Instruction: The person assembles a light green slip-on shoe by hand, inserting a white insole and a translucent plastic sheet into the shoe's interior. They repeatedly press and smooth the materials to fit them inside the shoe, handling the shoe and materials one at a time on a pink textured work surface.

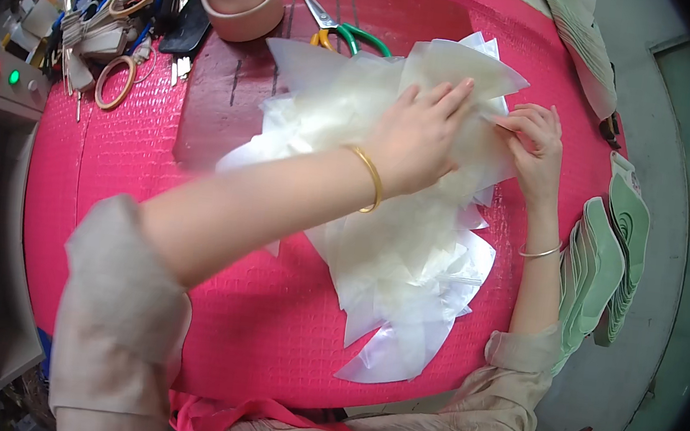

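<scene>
A loose heap of thin, whitish translucent film pieces (392,246) with pointed and curved edges covers the middle of the pink table. Fingers stretched out, my left hand (421,135) lies flat on the upper part of the heap, a gold bangle at its wrist. At the heap's upper right edge, my right hand (537,147) pinches the border of a film piece between thumb and forefinger. Its other fingers are raised. Beyond the heap are scissors (343,32) with green and orange handles, blades spread and pointing away to the left.
A pink lidded pot (239,2) stands at the back on a dark red mat (221,110). Farther left are a black phone (186,26), tape rolls (115,84) and cables. Green stacked pieces (596,267) hang along the right edge. A grey box with lit buttons (10,83) borders the left.
</scene>
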Demonstrator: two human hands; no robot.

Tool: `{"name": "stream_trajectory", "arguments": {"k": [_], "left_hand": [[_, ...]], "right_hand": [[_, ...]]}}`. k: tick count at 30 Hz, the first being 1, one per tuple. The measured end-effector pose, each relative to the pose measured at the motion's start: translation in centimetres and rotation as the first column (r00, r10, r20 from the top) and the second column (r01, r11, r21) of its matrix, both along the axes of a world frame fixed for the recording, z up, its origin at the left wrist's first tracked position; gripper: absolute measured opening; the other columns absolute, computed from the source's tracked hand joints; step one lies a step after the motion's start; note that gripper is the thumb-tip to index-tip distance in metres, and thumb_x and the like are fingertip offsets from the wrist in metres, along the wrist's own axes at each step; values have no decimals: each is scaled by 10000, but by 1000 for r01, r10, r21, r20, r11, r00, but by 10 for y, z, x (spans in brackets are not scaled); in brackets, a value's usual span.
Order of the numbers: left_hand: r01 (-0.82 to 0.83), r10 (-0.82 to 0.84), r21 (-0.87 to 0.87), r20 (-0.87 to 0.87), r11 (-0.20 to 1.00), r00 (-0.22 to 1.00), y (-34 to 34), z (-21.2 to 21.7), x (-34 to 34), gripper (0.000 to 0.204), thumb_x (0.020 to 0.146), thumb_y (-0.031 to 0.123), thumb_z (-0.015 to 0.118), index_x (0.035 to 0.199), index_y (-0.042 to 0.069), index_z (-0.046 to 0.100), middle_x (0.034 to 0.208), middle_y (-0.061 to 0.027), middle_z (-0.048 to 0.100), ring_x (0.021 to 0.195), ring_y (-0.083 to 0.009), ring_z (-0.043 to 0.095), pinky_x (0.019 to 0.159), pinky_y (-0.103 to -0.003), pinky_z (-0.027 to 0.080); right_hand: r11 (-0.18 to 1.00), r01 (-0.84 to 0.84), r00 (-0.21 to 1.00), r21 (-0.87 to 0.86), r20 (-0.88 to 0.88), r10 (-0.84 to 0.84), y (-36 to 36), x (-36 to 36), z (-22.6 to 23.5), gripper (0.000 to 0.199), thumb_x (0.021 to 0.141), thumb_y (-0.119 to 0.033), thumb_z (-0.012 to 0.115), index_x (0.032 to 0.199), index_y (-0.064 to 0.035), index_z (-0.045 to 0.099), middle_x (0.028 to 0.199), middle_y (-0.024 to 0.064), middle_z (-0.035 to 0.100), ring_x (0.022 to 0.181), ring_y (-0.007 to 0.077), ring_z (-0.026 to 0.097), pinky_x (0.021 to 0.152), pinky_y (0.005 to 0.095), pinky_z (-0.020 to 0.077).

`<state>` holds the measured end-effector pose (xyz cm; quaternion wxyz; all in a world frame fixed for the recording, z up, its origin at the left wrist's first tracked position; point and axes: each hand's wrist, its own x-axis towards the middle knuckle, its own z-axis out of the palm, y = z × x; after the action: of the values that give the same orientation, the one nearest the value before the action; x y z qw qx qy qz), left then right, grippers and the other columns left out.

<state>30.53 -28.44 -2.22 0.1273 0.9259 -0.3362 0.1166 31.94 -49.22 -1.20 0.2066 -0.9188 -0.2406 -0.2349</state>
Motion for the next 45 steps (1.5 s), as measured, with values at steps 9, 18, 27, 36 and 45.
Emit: {"name": "stream_trajectory", "arguments": {"k": [9,18,27,36,45], "left_hand": [[74,-71,3,-231,997,970,2,-36,9,902,733,525,588,1387,53,185,1471,-67,112,1346,-208,150,1089,-383,167],[-10,-130,-293,-455,956,881,0,-28,24,753,753,379,595,1347,32,288,1424,-105,253,1312,-226,250,1082,-363,178],[58,-243,-284,-677,957,694,100,131,-111,250,774,234,633,794,-15,651,630,-73,624,610,-153,623,552,-291,488],[4,12,-77,216,997,976,207,88,-290,110,765,167,587,796,64,563,584,-30,427,487,-158,519,423,-313,393],[-557,54,-409,-770,723,636,379,-4,-223,424,822,297,594,1102,-15,532,1178,-136,458,1099,-204,445,934,-332,348]], "right_hand": [[981,-173,983,85,-49,178,-10,-54,23,187,607,-9,613,750,-109,681,749,2,619,989,207,526,1026,426,234],[907,-274,957,320,-1,289,-25,-205,118,311,724,-7,509,1027,17,574,901,62,510,725,142,502,680,233,442],[713,127,786,690,-508,352,122,-184,96,455,792,27,573,1231,-36,473,855,35,559,726,67,543,634,177,427],[448,266,526,853,-518,675,250,-274,29,362,915,-226,474,1167,32,440,1022,125,579,855,203,597,718,304,489],[359,473,162,804,-480,862,277,-255,45,395,861,-175,556,1140,73,429,879,201,607,690,268,639,544,335,542]]}}
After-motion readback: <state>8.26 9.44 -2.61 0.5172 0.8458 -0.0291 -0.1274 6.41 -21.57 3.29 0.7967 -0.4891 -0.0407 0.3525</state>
